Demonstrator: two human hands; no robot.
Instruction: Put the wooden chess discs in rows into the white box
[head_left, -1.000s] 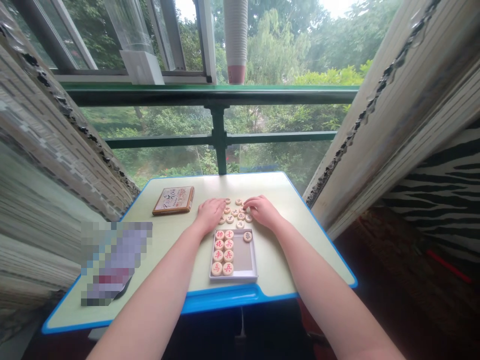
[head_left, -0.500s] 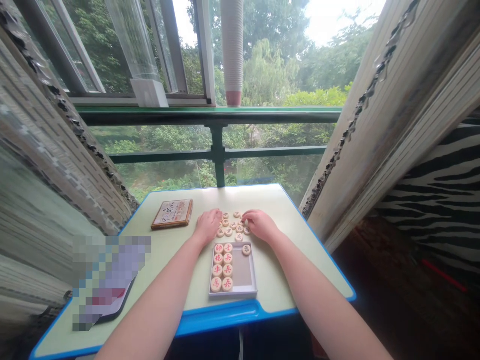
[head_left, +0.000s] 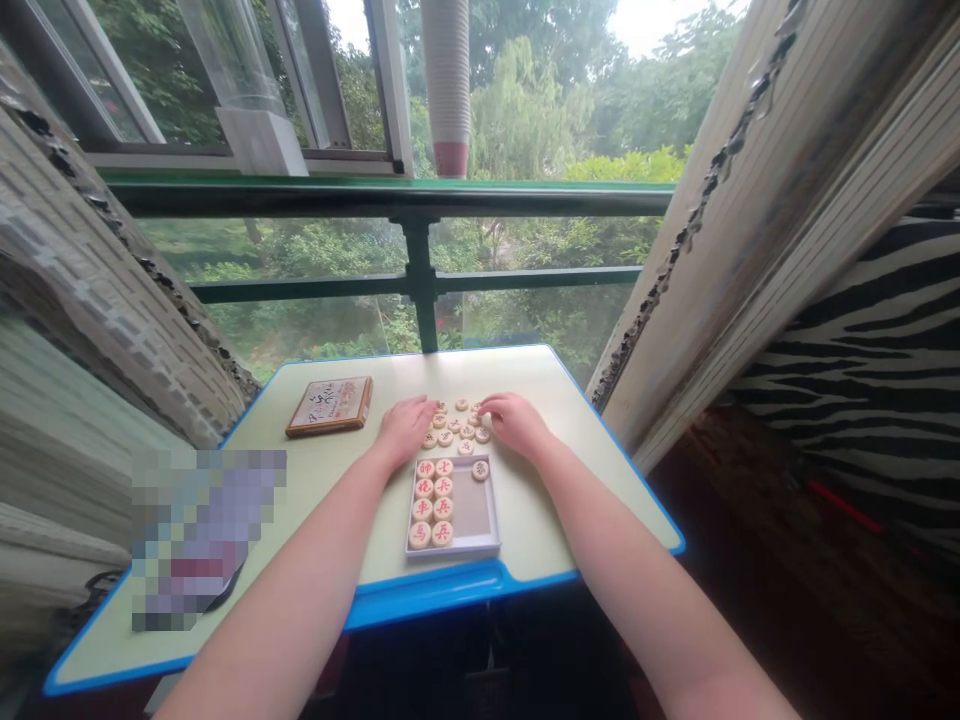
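Fingertips (head_left: pixel 487 405) of the right hand (head_left: pixel 514 421) curl down at the upper right edge of a loose cluster of wooden xiangqi pieces (head_left: pixel 456 428); whether they pinch a piece cannot be told. The left hand (head_left: pixel 406 430) lies nearly flat, fingers together, its tips just beside the cluster's left edge, with nothing held that shows. Both forearms reach forward from the bottom of the view, and the cluster stays between the hands, as it was a second ago.

Just below the hands, a shallow white tray (head_left: pixel 471 510) holds two columns of red-lettered pieces (head_left: pixel 424 490): 帥, 炮, 車, 馬 on the left and 士, 兵, 兵, 兵 on the right. One dark-lettered piece (head_left: pixel 480 470) sits at its top right corner, the same load as in the earlier view.

Left of the left hand, a wood-edged box (head_left: pixel 328 407) lies flat, its calligraphy label too small to read. Farther left on the pale green desk (head_left: pixel 540 510) lies a pixelated object (head_left: pixel 202 540). Beyond the hands runs a green railing (head_left: pixel 420 200).
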